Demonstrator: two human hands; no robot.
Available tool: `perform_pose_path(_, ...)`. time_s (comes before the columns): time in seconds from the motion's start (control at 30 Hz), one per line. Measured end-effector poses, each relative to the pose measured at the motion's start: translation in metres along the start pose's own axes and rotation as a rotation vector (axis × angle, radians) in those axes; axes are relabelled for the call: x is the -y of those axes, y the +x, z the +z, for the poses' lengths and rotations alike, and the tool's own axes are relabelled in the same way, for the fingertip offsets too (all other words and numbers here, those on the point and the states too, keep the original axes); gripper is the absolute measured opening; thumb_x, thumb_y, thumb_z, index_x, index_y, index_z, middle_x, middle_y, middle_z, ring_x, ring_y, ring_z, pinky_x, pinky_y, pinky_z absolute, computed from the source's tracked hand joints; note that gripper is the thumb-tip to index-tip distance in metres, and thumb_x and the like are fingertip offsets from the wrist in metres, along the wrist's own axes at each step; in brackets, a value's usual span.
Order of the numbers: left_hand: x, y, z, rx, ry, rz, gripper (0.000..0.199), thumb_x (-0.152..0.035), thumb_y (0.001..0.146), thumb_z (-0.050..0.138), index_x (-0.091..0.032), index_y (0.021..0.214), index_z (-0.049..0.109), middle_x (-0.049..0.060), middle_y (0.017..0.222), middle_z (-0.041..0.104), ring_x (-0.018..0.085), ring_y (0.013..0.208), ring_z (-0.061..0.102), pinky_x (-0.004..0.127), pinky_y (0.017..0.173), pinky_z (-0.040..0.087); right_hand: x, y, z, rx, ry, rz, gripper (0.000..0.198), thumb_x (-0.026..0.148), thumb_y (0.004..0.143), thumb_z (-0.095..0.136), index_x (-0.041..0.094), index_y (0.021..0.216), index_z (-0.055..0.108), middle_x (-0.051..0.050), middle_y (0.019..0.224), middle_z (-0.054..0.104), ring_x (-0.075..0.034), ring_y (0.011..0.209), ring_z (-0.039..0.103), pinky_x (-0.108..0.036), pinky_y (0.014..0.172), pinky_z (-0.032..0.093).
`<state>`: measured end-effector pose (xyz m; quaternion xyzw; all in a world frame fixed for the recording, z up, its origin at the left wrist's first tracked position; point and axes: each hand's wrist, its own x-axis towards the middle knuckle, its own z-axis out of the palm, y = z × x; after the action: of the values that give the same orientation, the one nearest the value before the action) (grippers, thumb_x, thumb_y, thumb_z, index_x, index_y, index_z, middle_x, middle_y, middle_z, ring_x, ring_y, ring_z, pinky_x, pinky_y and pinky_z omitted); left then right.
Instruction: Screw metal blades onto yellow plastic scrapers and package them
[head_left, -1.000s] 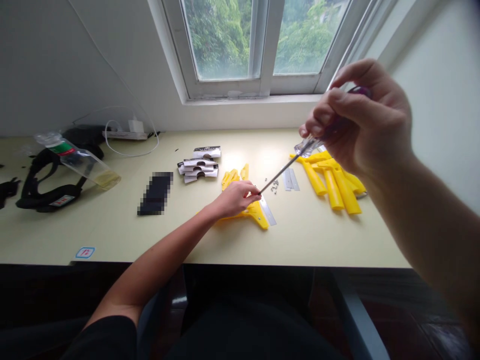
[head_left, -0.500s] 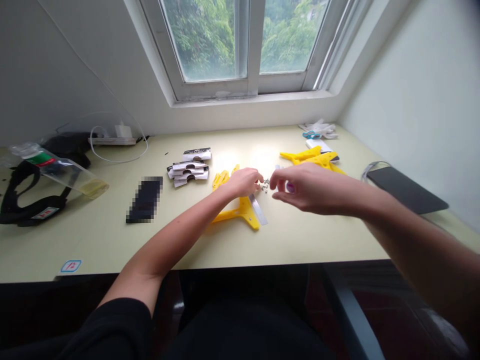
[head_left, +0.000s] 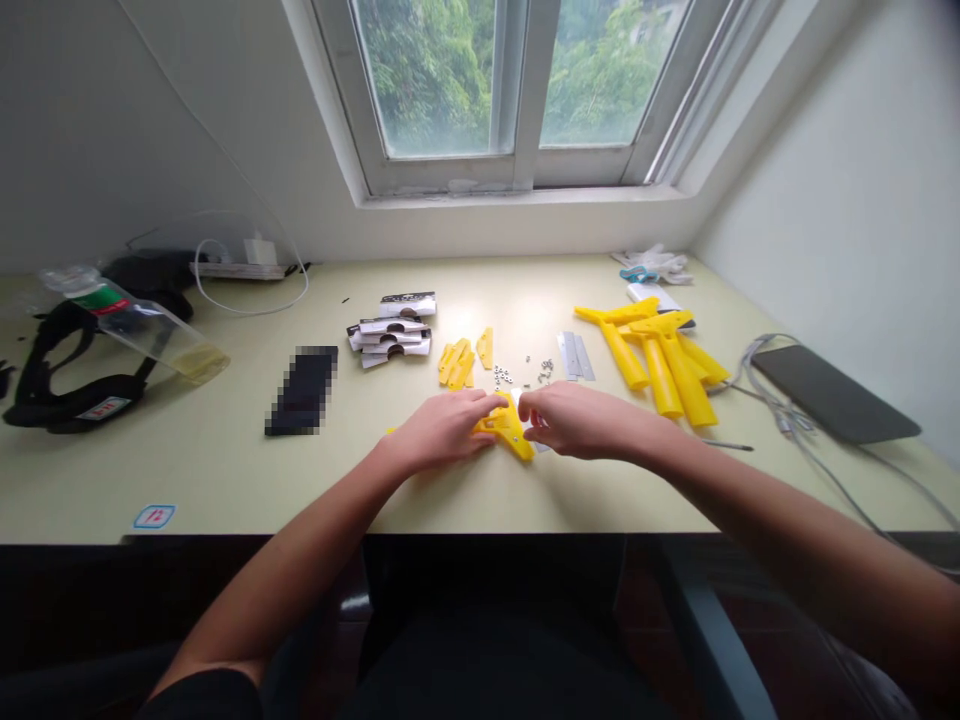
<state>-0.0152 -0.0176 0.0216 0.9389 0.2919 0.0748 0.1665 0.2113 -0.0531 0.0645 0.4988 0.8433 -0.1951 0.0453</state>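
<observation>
My left hand (head_left: 450,430) is closed around a yellow scraper handle (head_left: 517,442), which lies low over the desk with its wide head to the right. A flat metal blade (head_left: 541,448) shows partly along that head. The fingers of my right hand (head_left: 581,418) are curled into a pinch at the blade side of the head; whatever is between the fingertips is hidden. Just beyond the hands lie small nuts (head_left: 502,376) and small screws (head_left: 546,370). Flat yellow plates (head_left: 459,364) rest behind my left hand, and spare metal blades (head_left: 575,356) behind my right.
More yellow scraper handles (head_left: 664,375) are piled at the right, with a screwdriver (head_left: 729,446), cables (head_left: 787,415) and a dark flat pad (head_left: 836,390) nearby. To the left are small cartons (head_left: 394,345), a phone (head_left: 302,390), a bottle (head_left: 150,330) and a black strap (head_left: 67,415).
Both hands have come nearer the desk's front edge, from the small hardware to the scraper head. My left hand now grips the handle, and my right fingers have closed in beside the blade.
</observation>
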Motion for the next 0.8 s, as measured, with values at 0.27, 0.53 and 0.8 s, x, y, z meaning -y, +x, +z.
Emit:
perform_pose_path(0.27,0.01,-0.003,-0.008,-0.131,-0.262,0.068,0.03,-0.03,0.088,0.064,-0.02,0.115,0.059,0.004,0.104,0.067,0.018,0.09,0.062,0.031,0.081,0.048,-0.003,-0.018,-0.02,-0.003,0.173,0.097,0.057,0.051,0.078,0.065,0.027,0.126,0.046,-0.005,0.089,0.062,-0.021,0.08,0.06,-0.027,0.062,0.042)
perform_pose_path(0.53,0.031,-0.019,-0.024,-0.176,-0.298,-0.015,0.029,-0.033,0.084,0.065,-0.021,0.11,0.062,0.003,0.103,0.067,0.016,0.085,0.061,0.029,0.077,0.048,-0.002,0.003,-0.006,0.069,0.105,0.064,0.054,0.047,0.076,0.066,0.025,0.121,0.047,-0.006,0.091,0.062,-0.02,0.077,0.058,-0.028,0.062,0.04)
perform_pose_path(0.8,0.037,-0.021,-0.023,-0.11,-0.305,-0.054,0.032,-0.033,0.082,0.066,-0.022,0.112,0.061,0.002,0.094,0.066,0.016,0.083,0.061,0.028,0.074,0.048,0.008,0.009,0.01,0.106,0.069,-0.004,0.055,0.042,0.072,0.068,0.023,0.118,0.048,-0.008,0.123,0.052,-0.013,0.072,0.055,-0.027,0.06,0.04)
